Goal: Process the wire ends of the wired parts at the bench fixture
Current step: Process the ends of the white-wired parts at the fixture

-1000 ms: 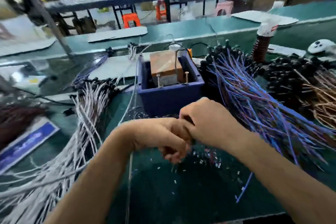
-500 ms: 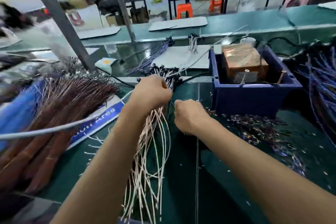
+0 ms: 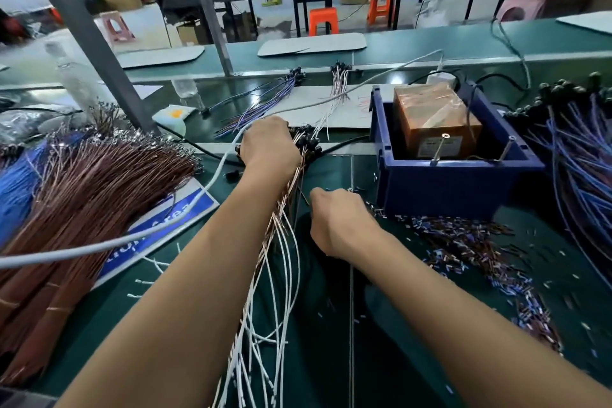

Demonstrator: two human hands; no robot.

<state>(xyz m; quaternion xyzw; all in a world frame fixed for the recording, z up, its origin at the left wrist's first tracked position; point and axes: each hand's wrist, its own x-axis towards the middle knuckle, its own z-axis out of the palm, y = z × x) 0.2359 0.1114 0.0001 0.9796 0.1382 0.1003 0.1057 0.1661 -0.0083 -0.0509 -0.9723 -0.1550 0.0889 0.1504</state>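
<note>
A pile of white-and-brown wired parts with small black heads lies down the middle of the green bench. My left hand lies over the black-headed end of this pile, fingers curled down into it. My right hand sits just right of the wires, fingers curled; what it holds is hidden. The fixture, a blue bin with a brown taped block and upright metal pins, stands to the right of both hands.
A thick bundle of brown wires fills the left. Blue wired parts lie at the far right. Cut insulation scraps litter the bench before the bin. A grey cable crosses near my left arm. A grey post rises at left.
The view has swung left from the fixture to the white-wire pile. Both hands left the spot before the bin; the left hand has reached onto the black-headed ends and the hands have spread apart.
</note>
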